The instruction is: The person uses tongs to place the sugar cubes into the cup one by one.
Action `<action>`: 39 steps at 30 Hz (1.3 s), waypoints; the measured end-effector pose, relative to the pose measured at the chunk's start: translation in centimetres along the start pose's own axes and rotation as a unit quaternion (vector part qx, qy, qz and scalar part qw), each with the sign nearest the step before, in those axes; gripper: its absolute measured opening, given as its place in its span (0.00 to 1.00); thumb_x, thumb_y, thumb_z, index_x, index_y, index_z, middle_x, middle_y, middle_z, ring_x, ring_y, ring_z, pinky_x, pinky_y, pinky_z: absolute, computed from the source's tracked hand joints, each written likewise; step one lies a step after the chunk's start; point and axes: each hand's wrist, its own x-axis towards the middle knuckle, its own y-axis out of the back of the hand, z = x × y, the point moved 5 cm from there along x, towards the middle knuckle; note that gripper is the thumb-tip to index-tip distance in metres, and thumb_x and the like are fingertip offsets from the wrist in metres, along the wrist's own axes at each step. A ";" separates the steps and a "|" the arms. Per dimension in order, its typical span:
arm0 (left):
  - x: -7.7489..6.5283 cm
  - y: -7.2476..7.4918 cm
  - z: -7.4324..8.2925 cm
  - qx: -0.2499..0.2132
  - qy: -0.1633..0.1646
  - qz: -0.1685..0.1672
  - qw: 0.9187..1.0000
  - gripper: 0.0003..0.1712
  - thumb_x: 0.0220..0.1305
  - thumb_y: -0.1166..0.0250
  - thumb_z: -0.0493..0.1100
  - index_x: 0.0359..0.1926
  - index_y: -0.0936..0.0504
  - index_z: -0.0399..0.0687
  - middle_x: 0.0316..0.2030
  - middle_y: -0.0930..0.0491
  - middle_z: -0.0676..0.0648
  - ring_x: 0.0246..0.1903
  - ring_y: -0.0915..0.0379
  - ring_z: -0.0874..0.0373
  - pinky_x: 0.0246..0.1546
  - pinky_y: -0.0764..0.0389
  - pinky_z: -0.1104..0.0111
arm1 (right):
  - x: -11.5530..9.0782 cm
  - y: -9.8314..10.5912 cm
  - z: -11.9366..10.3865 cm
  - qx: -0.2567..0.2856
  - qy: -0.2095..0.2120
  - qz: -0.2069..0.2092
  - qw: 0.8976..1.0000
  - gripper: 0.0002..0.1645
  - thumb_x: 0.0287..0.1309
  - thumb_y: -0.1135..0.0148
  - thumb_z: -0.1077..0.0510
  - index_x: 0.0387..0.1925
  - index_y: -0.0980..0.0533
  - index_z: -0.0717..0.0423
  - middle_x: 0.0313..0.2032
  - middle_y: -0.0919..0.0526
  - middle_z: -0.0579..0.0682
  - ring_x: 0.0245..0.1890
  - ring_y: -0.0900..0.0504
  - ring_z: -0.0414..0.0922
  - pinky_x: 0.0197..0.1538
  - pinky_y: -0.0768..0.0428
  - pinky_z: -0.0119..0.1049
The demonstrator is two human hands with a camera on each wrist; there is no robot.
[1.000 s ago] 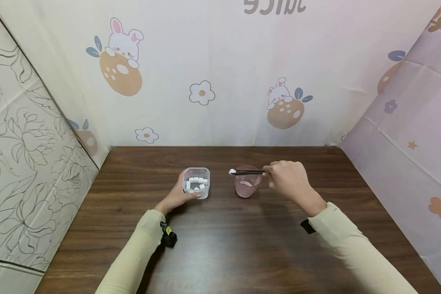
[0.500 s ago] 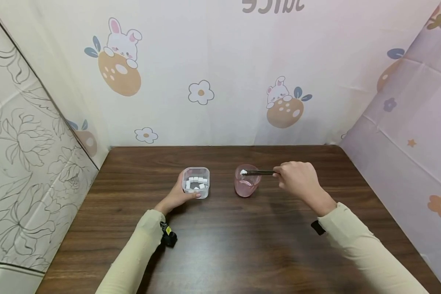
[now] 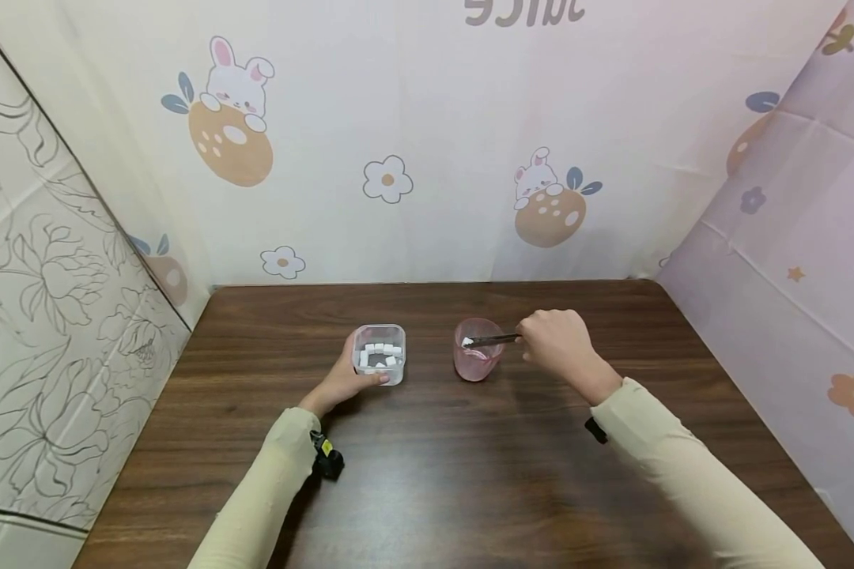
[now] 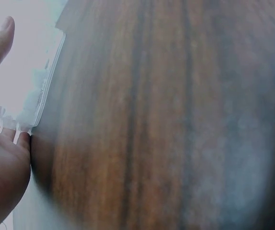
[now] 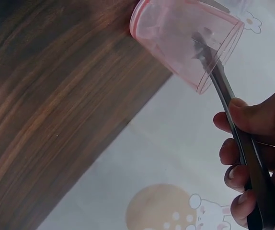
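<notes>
My left hand (image 3: 343, 382) grips a clear square plastic container (image 3: 393, 378) from its left side, thumb along the near wall. Several small white cubes (image 3: 379, 348) lie inside it. In the left wrist view the container (image 4: 20, 67) is washed out by glare. My right hand (image 3: 561, 349) holds dark tongs (image 3: 496, 340), fingers curled round the handle, as the right wrist view also shows. Their tips reach through the mouth of a pink see-through cup (image 3: 474, 370), with a white cube (image 3: 467, 342) at the tips. The cup stands upright on the table, untouched by either hand.
The dark wood-grain table (image 3: 427, 474) ends at a printed curtain (image 3: 455, 221) behind. Another patterned sheet (image 3: 790, 237) hangs at the right, and a flower-drawn panel (image 3: 64, 276) stands at the left.
The tongs first went right to above the pink cup, then their tips dipped inside it with the white cube, the right hand shifting slightly left. The left hand and container have stayed put.
</notes>
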 end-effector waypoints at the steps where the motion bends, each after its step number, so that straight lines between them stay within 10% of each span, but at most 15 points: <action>1: 0.0 0.0 0.0 -0.001 0.000 0.000 1.000 0.57 0.50 0.29 0.29 0.72 0.58 0.36 0.69 0.51 0.31 0.64 0.51 0.37 0.64 0.49 0.50 | 0.1 0.0 -0.1 -0.004 0.003 0.000 1.000 0.23 0.43 0.29 0.60 0.07 0.33 0.46 0.10 0.32 0.44 0.09 0.35 0.44 0.12 0.36 0.43; 39: 0.0 0.1 -0.1 -0.013 0.001 0.003 1.000 0.58 0.50 0.29 0.29 0.72 0.59 0.37 0.70 0.53 0.32 0.66 0.52 0.37 0.65 0.51 0.51 | 0.7 -0.4 -1.4 -0.036 0.026 0.000 0.999 0.20 0.36 0.23 0.58 0.08 0.30 0.50 0.08 0.37 0.43 0.11 0.43 0.39 0.12 0.38 0.37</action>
